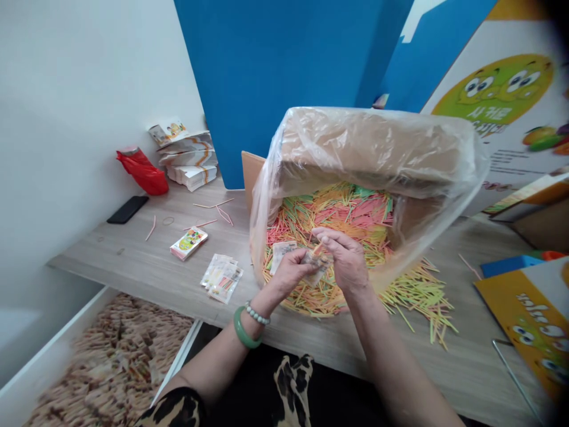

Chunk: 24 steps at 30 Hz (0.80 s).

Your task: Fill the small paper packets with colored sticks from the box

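Note:
My left hand (288, 275) is closed on a small clear printed packet (319, 273), holding it over the front of a carton. My right hand (347, 261) meets it from the other side, its fingers pinched round a few thin orange sticks (318, 248) at the packet. Whether the stick ends are inside the packet is hard to see. Below both hands, a heap of thin pink, yellow, orange and green sticks (347, 207) fills the plastic-lined cardboard box (364, 139). Another printed packet (281, 254) lies on the sticks beside my left hand.
Filled clear packets (222, 279) and a small printed box (189, 242) lie on the table (155, 261) at left. Behind are a black phone (127, 209), a red bag (144, 172) and stacked flat cartons (191, 160). Loose sticks (420, 296) spill at right. A white bin (115, 356) stands lower left.

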Each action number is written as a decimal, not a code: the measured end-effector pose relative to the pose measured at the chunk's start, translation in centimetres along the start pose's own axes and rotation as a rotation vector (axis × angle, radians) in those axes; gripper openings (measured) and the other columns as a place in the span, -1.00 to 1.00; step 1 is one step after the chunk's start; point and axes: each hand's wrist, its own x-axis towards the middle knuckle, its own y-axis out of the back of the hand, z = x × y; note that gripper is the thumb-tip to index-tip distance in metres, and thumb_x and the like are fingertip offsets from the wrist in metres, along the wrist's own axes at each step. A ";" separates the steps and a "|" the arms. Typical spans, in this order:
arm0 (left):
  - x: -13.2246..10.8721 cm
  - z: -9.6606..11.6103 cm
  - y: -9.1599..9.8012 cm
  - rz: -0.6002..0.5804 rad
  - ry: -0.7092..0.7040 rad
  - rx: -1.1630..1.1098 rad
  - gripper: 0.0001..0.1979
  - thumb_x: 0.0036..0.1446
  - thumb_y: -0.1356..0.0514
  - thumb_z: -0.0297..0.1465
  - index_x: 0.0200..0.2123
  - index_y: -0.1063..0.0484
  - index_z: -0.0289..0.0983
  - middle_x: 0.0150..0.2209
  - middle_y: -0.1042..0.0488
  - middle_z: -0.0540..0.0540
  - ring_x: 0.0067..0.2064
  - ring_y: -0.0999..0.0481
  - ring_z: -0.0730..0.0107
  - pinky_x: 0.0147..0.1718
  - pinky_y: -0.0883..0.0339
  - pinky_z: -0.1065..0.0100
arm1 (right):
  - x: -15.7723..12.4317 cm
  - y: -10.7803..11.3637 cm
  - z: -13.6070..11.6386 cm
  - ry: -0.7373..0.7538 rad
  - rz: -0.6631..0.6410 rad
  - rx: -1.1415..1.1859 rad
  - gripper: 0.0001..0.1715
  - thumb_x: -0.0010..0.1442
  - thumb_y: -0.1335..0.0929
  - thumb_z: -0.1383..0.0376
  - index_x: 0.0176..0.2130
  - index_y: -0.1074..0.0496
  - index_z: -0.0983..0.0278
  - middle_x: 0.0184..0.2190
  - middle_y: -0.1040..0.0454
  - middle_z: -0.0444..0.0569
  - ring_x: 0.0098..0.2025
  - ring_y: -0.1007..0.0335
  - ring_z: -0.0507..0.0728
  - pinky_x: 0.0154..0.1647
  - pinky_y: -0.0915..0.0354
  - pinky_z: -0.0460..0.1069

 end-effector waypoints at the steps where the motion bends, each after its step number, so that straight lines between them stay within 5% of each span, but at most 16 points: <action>1: -0.2 0.1 0.0 -0.001 -0.007 -0.007 -0.69 -0.14 -0.41 -0.26 -0.49 -0.37 -0.30 -0.49 -0.28 0.08 -0.42 -0.24 0.50 -0.35 -0.15 0.38 | -0.1 -0.1 -0.3 -0.006 -0.004 -0.004 -0.90 0.04 -0.49 0.25 -0.34 -0.64 0.15 -0.18 -0.67 -0.05 -0.02 -0.53 0.21 0.16 -0.34 0.18; 10: -2.4 1.1 0.2 0.009 -0.068 -0.048 -0.68 -0.09 -0.44 -0.22 -0.41 -0.48 -0.32 -0.45 -0.40 0.02 -0.37 -0.36 0.45 -0.32 -0.26 0.38 | -1.3 0.8 -2.2 0.219 0.152 0.034 -0.84 0.17 -0.43 0.15 -0.31 -0.55 0.19 -0.42 -0.59 -0.09 -0.31 -0.52 0.14 -0.08 -0.42 0.14; 13: -3.1 1.4 0.7 0.047 -0.129 -0.091 -0.70 -0.10 -0.45 -0.25 -0.37 -0.53 -0.33 -0.41 -0.45 -0.01 -0.34 -0.39 0.44 -0.29 -0.29 0.36 | -2.0 2.3 -1.7 0.222 0.217 -0.163 -0.81 0.11 -0.46 0.14 -0.30 -0.56 0.20 -0.39 -0.60 -0.08 -0.25 -0.51 0.17 0.00 -0.38 0.17; 18: -4.0 1.9 1.1 0.069 -0.212 -0.063 -0.72 -0.10 -0.45 -0.27 -0.35 -0.58 -0.32 -0.36 -0.48 -0.03 -0.27 -0.41 0.38 -0.21 -0.31 0.33 | -3.9 1.8 -1.4 0.055 -0.008 -0.263 -0.64 0.07 -0.48 0.14 -0.11 -0.58 0.17 -0.15 -0.64 -0.02 -0.05 -0.52 0.23 0.10 -0.36 0.19; 24: -4.7 2.1 0.6 0.015 -0.239 -0.029 -0.69 -0.10 -0.45 -0.22 -0.35 -0.56 -0.31 -0.36 -0.48 -0.02 -0.26 -0.40 0.35 -0.15 -0.29 0.28 | -4.9 -2.4 -2.6 0.211 -0.139 -0.312 -0.85 0.14 -0.42 0.18 -0.31 -0.62 0.14 -0.18 -0.64 -0.05 -0.04 -0.51 0.22 0.12 -0.35 0.16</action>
